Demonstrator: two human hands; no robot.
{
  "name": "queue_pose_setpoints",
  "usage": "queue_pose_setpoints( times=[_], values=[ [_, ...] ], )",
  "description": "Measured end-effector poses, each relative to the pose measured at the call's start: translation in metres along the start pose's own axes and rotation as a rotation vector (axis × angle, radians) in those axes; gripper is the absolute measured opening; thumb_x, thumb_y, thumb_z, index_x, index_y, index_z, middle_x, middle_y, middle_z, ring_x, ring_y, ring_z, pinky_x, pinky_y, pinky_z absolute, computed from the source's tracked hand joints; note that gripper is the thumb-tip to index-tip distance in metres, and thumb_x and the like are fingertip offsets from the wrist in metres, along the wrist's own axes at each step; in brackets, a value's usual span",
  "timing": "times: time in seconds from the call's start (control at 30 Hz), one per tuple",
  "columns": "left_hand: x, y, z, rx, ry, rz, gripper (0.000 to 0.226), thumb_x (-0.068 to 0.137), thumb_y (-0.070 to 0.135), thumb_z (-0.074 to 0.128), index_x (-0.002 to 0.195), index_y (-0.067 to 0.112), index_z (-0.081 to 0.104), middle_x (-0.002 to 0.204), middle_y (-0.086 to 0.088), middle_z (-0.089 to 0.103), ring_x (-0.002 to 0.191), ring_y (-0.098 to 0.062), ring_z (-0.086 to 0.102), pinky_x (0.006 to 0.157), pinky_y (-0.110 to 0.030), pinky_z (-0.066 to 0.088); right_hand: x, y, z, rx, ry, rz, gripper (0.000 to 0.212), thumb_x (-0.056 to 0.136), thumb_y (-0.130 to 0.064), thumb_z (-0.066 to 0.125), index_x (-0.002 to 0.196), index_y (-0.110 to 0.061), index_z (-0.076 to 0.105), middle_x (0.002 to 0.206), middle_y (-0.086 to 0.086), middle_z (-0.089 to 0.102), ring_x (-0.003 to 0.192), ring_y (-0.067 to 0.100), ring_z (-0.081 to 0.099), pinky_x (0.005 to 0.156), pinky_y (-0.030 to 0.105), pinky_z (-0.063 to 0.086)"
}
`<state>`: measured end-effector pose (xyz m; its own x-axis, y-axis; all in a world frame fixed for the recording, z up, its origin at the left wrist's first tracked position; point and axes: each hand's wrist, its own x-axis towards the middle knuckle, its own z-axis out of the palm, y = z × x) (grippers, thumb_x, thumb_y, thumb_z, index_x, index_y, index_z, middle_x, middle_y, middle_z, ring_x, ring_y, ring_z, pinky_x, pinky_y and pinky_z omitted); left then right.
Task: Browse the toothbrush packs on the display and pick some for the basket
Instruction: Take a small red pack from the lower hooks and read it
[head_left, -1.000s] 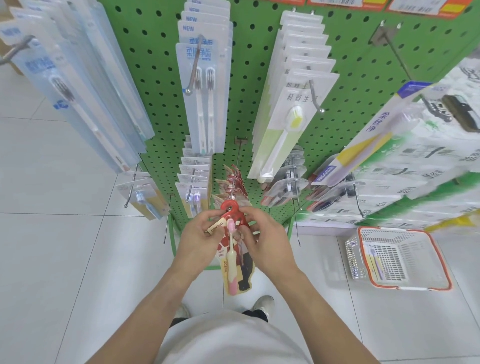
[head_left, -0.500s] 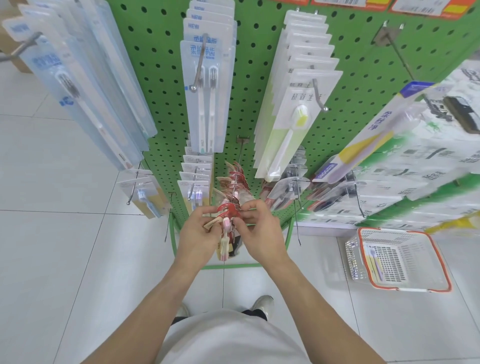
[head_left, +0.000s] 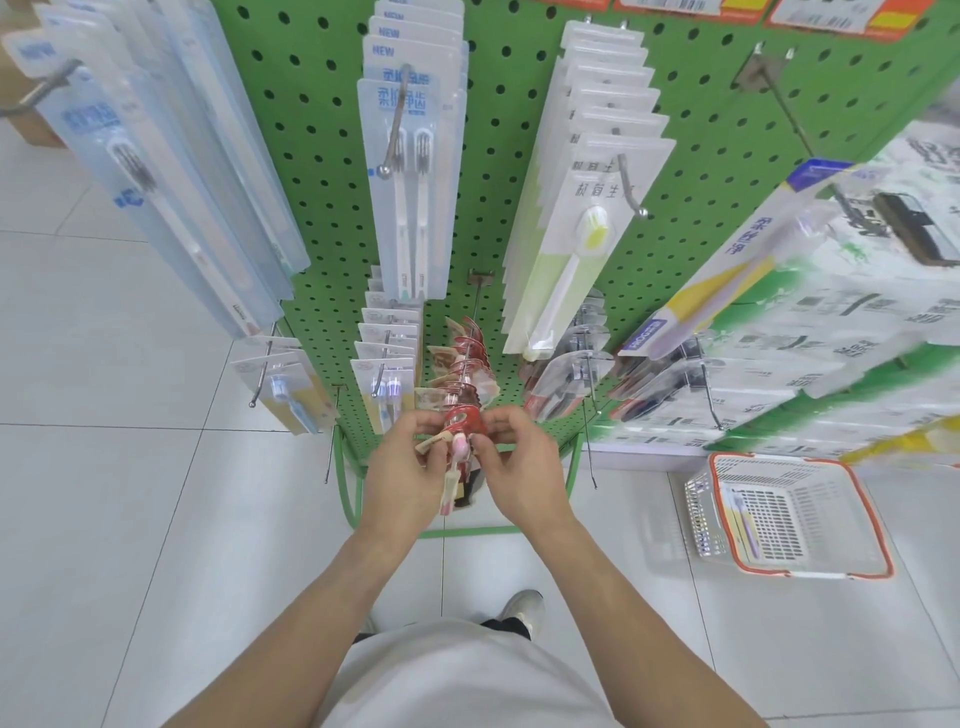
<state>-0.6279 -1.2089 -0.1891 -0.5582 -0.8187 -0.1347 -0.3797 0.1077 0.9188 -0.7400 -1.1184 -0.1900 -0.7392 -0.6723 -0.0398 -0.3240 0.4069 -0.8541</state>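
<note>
Handling: left hand (head_left: 410, 467) and right hand (head_left: 514, 457) pinch red children's toothbrush pack (head_left: 460, 447) (at hook's end).
Done: orange-rimmed white basket (head_left: 800, 571) holds one pack.
Left: more picking.

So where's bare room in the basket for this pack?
The white basket with orange rim holds one yellow-carded toothbrush pack along its left wall; the mesh floor to its right is bare. Around both hands, hooks crowd.
</note>
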Motion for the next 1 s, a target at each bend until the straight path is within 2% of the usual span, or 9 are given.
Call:
queue_pose_setpoints(
  times=[0.1,0.2,0.27,0.37,0.53,0.63,0.7,0.77,1.0],
  values=[
    [-0.001,0.000,0.000,0.010,-0.001,0.021,0.036,0.093,0.003,0.062,0.107,0.036,0.058,0.106,0.011,0.071,0.097,-0.014,0.068,0.090,-0.042,0.056,-0.001,-0.002,0.001,0.031,0.007,-0.006,0.020,0.090,-0.010,0.072,0.093,-0.028,0.063,0.085,-0.022,0.068,0.088,-0.004,0.065,0.072,0.016,0.052],
    [-0.002,-0.002,-0.001,0.006,0.002,0.018,0.035,0.093,0.003,0.061,0.111,0.033,0.060,0.108,0.010,0.071,0.100,-0.014,0.068,0.092,-0.043,0.055,-0.002,-0.003,0.001,0.076,0.015,-0.015,0.018,0.090,-0.008,0.072,0.097,-0.025,0.070,0.087,-0.022,0.070,0.090,-0.004,0.066,0.076,0.021,0.055],
    [-0.004,-0.001,-0.001,-0.008,0.012,0.016,0.034,0.094,0.003,0.060,0.114,0.030,0.062,0.108,0.012,0.071,0.101,-0.011,0.068,0.092,-0.040,0.056,-0.004,-0.005,0.000,0.114,0.013,-0.016,0.019,0.091,-0.008,0.072,0.101,-0.024,0.073,0.089,-0.021,0.071,0.090,-0.004,0.066,0.073,0.014,0.053],
    [-0.005,0.001,-0.002,-0.028,0.021,0.029,0.040,0.093,0.000,0.059,0.117,0.032,0.061,0.110,0.016,0.070,0.104,-0.006,0.066,0.092,-0.036,0.055,-0.006,-0.009,0.000,0.200,0.012,0.000,0.020,0.092,-0.008,0.071,0.101,-0.026,0.073,0.092,-0.016,0.073,0.089,-0.003,0.066,0.069,0.012,0.052],
    [-0.006,0.007,-0.005,-0.070,0.011,0.025,0.039,0.091,0.001,0.061,0.120,0.028,0.063,0.110,0.018,0.069,0.105,0.001,0.064,0.095,-0.034,0.053,-0.008,-0.008,0.000,0.274,0.005,0.042,0.007,0.094,-0.010,0.070,0.100,-0.012,0.073,0.096,-0.002,0.074,0.073,-0.012,0.063,0.057,0.009,0.048],
    [-0.006,0.007,-0.005,-0.142,-0.012,-0.019,0.040,0.089,0.007,0.064,0.116,0.037,0.063,0.113,0.016,0.070,0.109,-0.004,0.064,0.101,-0.038,0.051,-0.008,0.000,0.003,0.274,0.004,0.055,0.017,0.093,-0.012,0.072,0.088,-0.028,0.070,0.089,-0.017,0.073,0.088,-0.001,0.067,0.076,0.023,0.054],
    [-0.005,0.008,-0.005,-0.188,-0.017,-0.044,0.038,0.086,0.017,0.064,0.118,0.038,0.065,0.117,0.013,0.070,0.112,-0.007,0.065,0.104,-0.043,0.050,-0.009,0.006,0.006,0.283,-0.007,0.079,0.017,0.092,-0.014,0.073,0.086,-0.030,0.070,0.089,-0.015,0.073,0.091,0.010,0.068,0.083,0.044,0.058],
    [-0.005,0.010,-0.005,-0.196,-0.025,-0.048,0.037,0.088,0.017,0.063,0.124,0.030,0.067,0.120,0.010,0.069,0.112,-0.008,0.064,0.105,-0.044,0.050,-0.010,0.009,0.007,0.299,-0.008,0.098,0.016,0.092,-0.017,0.073,0.087,-0.032,0.071,0.089,-0.010,0.074,0.091,0.015,0.069,0.082,0.053,0.058],
    [-0.003,0.018,-0.002,-0.183,-0.039,-0.045,0.040,0.085,0.028,0.067,0.124,0.032,0.067,0.119,0.010,0.067,0.112,-0.003,0.063,0.102,-0.037,0.052,-0.004,0.011,0.006,0.369,0.041,0.195,0.006,0.093,-0.019,0.073,0.091,-0.024,0.070,0.088,0.001,0.077,0.075,0.019,0.069,0.077,0.043,0.060]
  ],
)
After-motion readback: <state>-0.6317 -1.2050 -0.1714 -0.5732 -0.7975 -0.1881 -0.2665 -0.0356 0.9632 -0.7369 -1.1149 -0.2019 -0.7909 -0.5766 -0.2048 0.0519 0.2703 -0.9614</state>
